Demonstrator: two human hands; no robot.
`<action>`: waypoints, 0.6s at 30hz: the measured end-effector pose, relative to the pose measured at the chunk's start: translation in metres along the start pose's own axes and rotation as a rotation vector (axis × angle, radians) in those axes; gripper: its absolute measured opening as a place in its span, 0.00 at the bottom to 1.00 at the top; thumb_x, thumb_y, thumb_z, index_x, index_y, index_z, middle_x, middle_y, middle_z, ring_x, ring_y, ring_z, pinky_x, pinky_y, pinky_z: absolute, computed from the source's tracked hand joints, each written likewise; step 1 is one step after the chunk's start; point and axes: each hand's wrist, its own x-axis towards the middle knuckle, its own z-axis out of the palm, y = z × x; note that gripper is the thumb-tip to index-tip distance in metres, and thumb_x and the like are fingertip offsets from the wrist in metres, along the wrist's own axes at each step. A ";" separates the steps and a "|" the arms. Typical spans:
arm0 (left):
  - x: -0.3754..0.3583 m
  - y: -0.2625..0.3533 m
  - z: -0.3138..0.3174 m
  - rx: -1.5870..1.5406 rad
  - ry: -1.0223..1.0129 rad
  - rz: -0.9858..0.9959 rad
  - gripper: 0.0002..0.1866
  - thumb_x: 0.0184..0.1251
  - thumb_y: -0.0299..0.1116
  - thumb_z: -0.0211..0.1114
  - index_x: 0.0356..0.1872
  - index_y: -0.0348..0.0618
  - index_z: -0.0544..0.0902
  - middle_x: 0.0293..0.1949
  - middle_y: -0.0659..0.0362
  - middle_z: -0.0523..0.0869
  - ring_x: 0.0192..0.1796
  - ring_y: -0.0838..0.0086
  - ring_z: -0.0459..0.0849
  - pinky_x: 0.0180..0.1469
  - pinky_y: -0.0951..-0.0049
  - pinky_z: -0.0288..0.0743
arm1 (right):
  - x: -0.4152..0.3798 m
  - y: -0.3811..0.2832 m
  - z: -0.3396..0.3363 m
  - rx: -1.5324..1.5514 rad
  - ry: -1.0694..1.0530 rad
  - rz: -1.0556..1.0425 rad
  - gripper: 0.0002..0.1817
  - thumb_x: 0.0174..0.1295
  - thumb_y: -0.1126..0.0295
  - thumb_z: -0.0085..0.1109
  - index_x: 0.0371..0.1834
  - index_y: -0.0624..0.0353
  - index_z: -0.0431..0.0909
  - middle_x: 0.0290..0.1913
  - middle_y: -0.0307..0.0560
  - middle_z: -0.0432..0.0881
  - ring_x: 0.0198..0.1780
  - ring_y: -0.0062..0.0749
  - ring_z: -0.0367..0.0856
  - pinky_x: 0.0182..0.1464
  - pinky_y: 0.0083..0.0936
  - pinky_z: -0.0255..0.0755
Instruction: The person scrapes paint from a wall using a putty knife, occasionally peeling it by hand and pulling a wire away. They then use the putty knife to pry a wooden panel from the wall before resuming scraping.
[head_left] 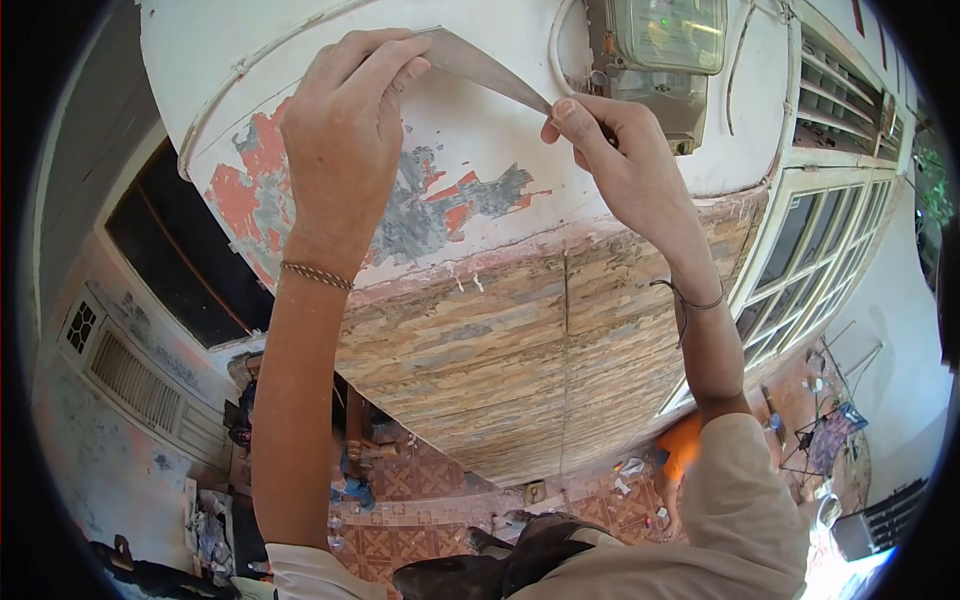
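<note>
A putty knife with a flat, dust-smeared metal blade is stretched between my two hands, in front of the white wall. My left hand has its fingers closed on the wide end of the blade. At the narrow end, my right hand pinches the blade near the dark handle, most of which the palm hides. Below the blade, the wall's paint has come off in a ragged patch of grey and pinkish red.
An electricity meter hangs right of my right hand. A cable runs along the upper left wall. Stone-patterned tiles cover the lower wall. Louvred and paned windows are at right. A person in orange is low down, near the tiled floor.
</note>
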 end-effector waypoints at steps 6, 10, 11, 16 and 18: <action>-0.009 0.003 0.003 0.042 -0.048 0.063 0.08 0.64 0.27 0.72 0.43 0.42 0.90 0.45 0.60 0.91 0.47 0.64 0.87 0.49 0.64 0.83 | -0.022 0.008 0.010 0.115 -0.011 0.088 0.26 0.81 0.53 0.51 0.36 0.67 0.85 0.16 0.38 0.62 0.21 0.21 0.61 0.27 0.29 0.55; -0.010 0.014 0.006 -0.006 -0.080 0.039 0.08 0.63 0.25 0.72 0.42 0.42 0.89 0.45 0.60 0.90 0.47 0.63 0.87 0.50 0.64 0.83 | -0.035 0.017 0.013 0.157 -0.014 0.140 0.27 0.81 0.52 0.51 0.36 0.66 0.85 0.17 0.36 0.61 0.22 0.19 0.59 0.27 0.28 0.53; -0.010 0.016 0.007 -0.017 -0.089 0.048 0.09 0.61 0.24 0.71 0.42 0.42 0.89 0.45 0.60 0.90 0.48 0.63 0.87 0.50 0.64 0.83 | -0.038 0.018 0.013 0.196 -0.014 0.171 0.27 0.81 0.52 0.51 0.37 0.66 0.85 0.17 0.35 0.61 0.22 0.18 0.59 0.27 0.27 0.53; -0.021 0.024 0.011 -0.070 -0.122 0.063 0.11 0.57 0.21 0.70 0.43 0.42 0.88 0.45 0.60 0.89 0.49 0.63 0.87 0.50 0.65 0.84 | -0.056 0.023 0.015 0.201 -0.002 0.249 0.26 0.81 0.52 0.51 0.37 0.65 0.86 0.17 0.33 0.62 0.23 0.16 0.60 0.27 0.25 0.52; -0.029 0.027 0.013 -0.114 -0.139 0.031 0.12 0.62 0.19 0.71 0.46 0.41 0.89 0.47 0.58 0.90 0.47 0.64 0.88 0.48 0.67 0.82 | -0.063 0.026 0.013 0.215 -0.008 0.278 0.25 0.82 0.53 0.52 0.37 0.64 0.86 0.18 0.32 0.64 0.23 0.15 0.60 0.27 0.24 0.52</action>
